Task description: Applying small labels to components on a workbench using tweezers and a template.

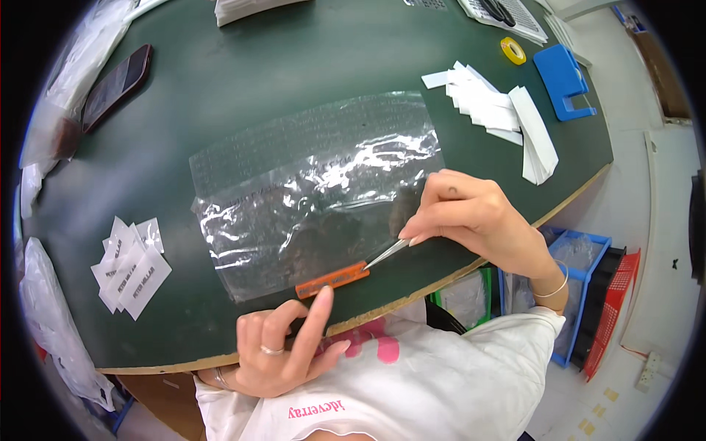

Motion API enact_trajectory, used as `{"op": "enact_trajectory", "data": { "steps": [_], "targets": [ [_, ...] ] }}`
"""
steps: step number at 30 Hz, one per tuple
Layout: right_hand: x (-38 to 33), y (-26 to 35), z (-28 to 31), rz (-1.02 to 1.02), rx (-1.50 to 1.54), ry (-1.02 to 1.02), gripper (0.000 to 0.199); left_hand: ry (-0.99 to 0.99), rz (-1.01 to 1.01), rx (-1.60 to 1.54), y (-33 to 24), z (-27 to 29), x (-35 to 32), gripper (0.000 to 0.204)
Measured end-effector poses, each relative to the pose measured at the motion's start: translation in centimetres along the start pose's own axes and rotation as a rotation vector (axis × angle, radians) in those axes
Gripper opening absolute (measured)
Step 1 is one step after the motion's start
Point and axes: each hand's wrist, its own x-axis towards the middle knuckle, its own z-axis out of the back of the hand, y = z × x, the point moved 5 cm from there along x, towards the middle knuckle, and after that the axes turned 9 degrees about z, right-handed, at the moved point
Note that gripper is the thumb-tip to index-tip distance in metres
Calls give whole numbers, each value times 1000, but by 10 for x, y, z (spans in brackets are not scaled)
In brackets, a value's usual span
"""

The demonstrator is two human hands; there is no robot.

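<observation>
My right hand [471, 217] pinches a pair of metal tweezers [388, 253]. Their tips meet the right end of an orange printed strip [331, 280] near the table's front edge. The strip lies along the lower edge of a clear plastic bag [316, 191], which is flat and shiny with creases. My left hand [283, 342] holds nothing; its index finger is stretched out with the tip at the strip's lower edge, and the other fingers are partly bent. Whether the strip is stuck to the bag I cannot tell.
On the green table [250, 66], white printed labels [132, 272] lie at left and a phone [118, 87] farther back. White paper strips [485, 103], a yellow tape roll [513, 51] and a blue tape dispenser [562, 81] are at far right. Blue crates [581, 253] stand below the right edge.
</observation>
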Motion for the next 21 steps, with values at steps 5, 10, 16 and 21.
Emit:
{"op": "enact_trajectory", "data": {
  "steps": [5,10,16,21],
  "targets": [
    [-2,8,-8,46,-27,9,13,-60,-37,38,-14,-9,1,41],
    [0,11,-12,4,-71,47,14,-141,-42,164,-19,-15,2,36],
    [3,14,-7,63,-119,38,15,-171,-37,191,-20,-17,2,36],
    [7,12,-9,124,-124,33,16,-169,-27,227,-22,-19,3,35]
  ]
}}
